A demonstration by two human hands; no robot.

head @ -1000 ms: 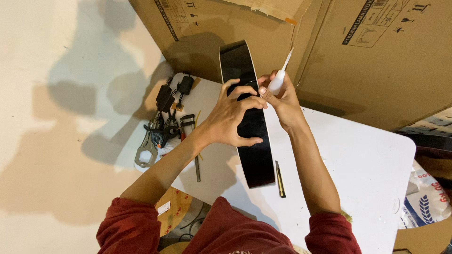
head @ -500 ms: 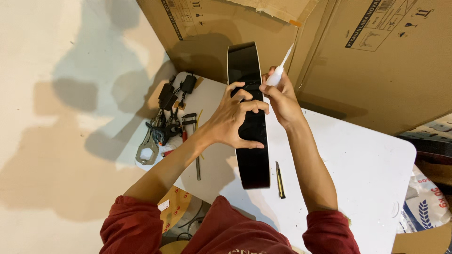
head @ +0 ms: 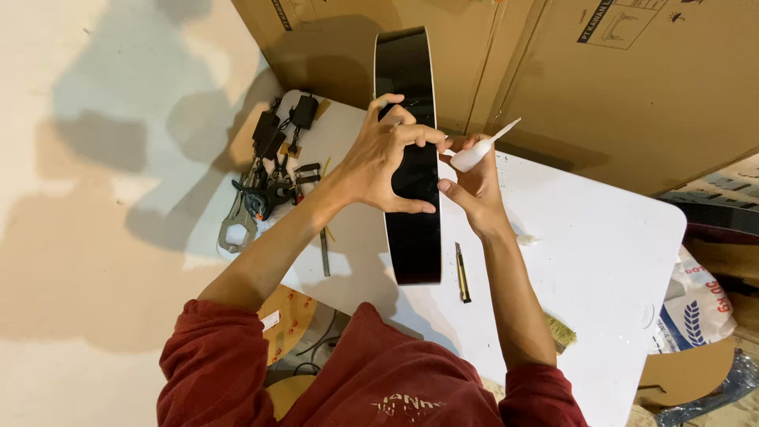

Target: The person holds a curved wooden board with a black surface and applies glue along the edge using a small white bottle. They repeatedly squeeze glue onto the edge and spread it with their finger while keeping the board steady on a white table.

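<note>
Head view. One black guitar body (head: 411, 158), glossy with pale edge binding, stands on its side edge on a white table (head: 601, 237), reaching from the near table edge up toward the cardboard boxes (head: 632, 87) behind it.

Left hand (head: 379, 162): fingers spread and curled over the top of the guitar body, thumb against its dark side; it grips the body without being fully closed.

Right hand (head: 474, 186): closed around a small white glue bottle (head: 482, 149), nozzle pointing up and to the right, just beside the guitar body's right edge and touching the left fingertips.

On the table, right of the body: a slim knife (head: 462, 273), lying flat. Left of the body: a heap of black clamps (head: 265, 186) and a thin metal rod (head: 324, 253). Near the right forearm: a small brush (head: 560, 330). Red sleeves (head: 221, 364) on both arms.
</note>
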